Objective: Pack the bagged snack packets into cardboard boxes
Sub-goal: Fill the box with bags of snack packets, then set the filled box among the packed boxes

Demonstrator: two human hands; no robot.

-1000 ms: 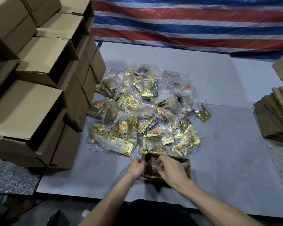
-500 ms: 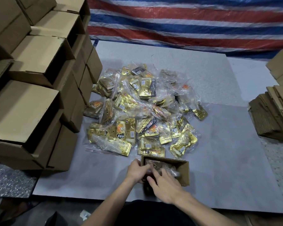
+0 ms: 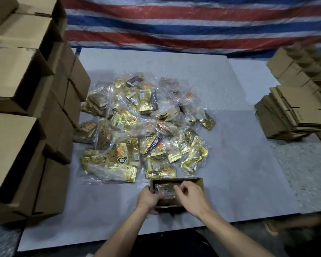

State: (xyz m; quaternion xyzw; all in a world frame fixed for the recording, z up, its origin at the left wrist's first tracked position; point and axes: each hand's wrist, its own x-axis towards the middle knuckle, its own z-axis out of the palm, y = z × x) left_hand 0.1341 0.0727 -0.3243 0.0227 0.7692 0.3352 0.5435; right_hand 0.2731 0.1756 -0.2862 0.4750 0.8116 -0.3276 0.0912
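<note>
Left hand is gripping the box by its left wall; right hand is pinching a bagged packet inside, snack pile lying just beyond.

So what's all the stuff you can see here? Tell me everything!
pile: many snack bags, gold in clear plastic, middle of the mat
box: one, brown, open, just in front of the pile
bag: one, clear, inside the box
big boxes: several, brown, stacked on the left
flat boxes: a stack, brown, on the right
mat: one, grey, under everything
tarp: one, red, white and blue stripes, at the back
left hand: holds the box's left side
right hand: over the box, fingers curled on the bag
</note>
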